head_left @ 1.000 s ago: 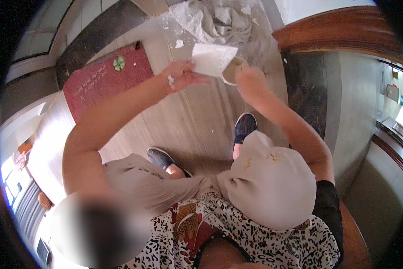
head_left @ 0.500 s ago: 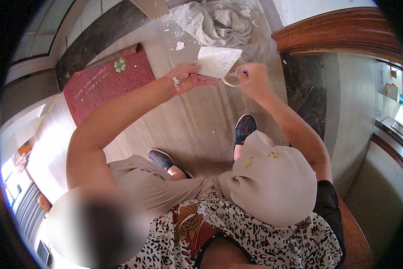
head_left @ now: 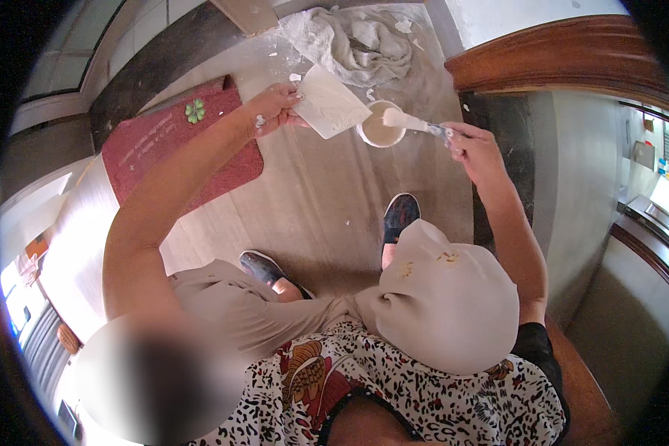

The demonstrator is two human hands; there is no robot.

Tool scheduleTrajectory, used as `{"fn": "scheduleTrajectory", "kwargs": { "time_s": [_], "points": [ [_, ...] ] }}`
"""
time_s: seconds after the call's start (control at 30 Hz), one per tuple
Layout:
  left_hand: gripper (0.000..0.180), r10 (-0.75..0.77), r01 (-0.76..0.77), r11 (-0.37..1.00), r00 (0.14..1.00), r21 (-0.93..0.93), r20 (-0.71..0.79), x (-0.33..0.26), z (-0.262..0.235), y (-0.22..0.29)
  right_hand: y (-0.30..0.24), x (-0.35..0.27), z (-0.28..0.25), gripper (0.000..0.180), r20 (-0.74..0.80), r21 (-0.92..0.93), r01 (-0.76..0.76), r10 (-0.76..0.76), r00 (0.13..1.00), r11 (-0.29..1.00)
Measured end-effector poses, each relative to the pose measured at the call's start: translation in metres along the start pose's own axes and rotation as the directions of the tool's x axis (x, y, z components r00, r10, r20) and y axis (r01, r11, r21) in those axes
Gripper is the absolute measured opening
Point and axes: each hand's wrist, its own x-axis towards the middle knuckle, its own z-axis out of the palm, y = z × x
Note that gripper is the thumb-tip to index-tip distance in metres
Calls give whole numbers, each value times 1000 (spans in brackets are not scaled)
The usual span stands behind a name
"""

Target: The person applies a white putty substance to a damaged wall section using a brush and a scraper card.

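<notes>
My left hand grips a flat white square board by its left edge, holding it tilted above the floor. My right hand holds a putty knife by its handle. Its white-coated blade reaches left over a small round bowl of pale paste that sits on the floor just right of the board. Specks of white paste mark my left hand.
A crumpled grey cloth lies on the floor behind the bowl. A red doormat lies to the left. A brown wooden frame and dark stone threshold stand on the right. My two shoes rest on the floor below.
My right hand pulled away to the right from the board, and the putty knife blade is now visible over the bowl. The board and left hand stayed about where they were.
</notes>
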Motion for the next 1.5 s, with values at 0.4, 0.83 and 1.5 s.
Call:
{"fn": "scheduleTrajectory", "kwargs": {
  "time_s": [0.4,0.83,1.5],
  "points": [
    [29,-61,16,987,957,160,283,-14,55,57,-15,6,42,21,-1,308,239,-251,968,921],
    [27,39,-30,999,943,-33,331,-18,48,67,-19,1,41,17,-89,-418,611,-699,709,672],
    [24,285,-375,903,888,-211,-362,-15,40,116,-48,9,95,19,557,-785,591,-630,541,-187]
  ]
}}
